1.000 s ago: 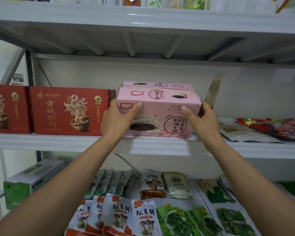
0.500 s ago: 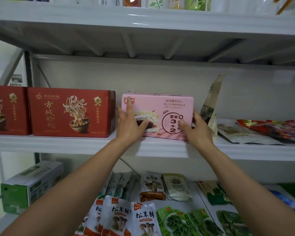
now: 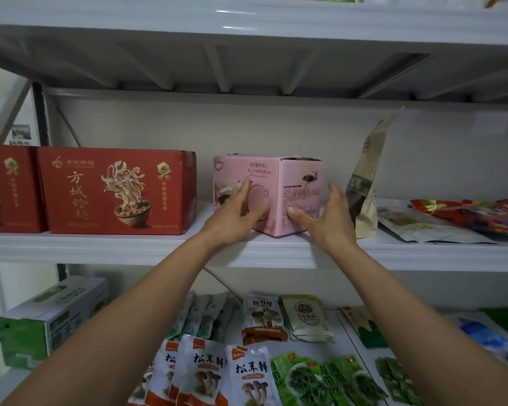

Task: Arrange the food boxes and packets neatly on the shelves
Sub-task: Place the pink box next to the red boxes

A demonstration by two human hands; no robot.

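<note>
A pink food box [image 3: 288,177] stands on the middle shelf [image 3: 129,249], turned so one corner faces me. My left hand [image 3: 235,215] lies flat on its front face with straight fingers. Against the box's right side face rests my right hand [image 3: 326,218], its thumb on the lower part and its fingers spread round the far edge. A red noodle box [image 3: 116,190] stands to the left of the pink box with a gap between them. A brown paper pouch [image 3: 364,177] leans upright just to the right.
A second red box [image 3: 8,189] sits at the far left. Flat packets [image 3: 452,221] lie on the middle shelf's right end. Below, mushroom packets [image 3: 217,376], green vegetable packets [image 3: 329,379] and a green-and-white carton [image 3: 50,317] cover the lower shelf. Another shelf [image 3: 247,22] hangs close overhead.
The pink box went from held above the shelf to standing on it, then was turned so its corner faces me. Both hands shifted from gripping its ends to lying against its faces.
</note>
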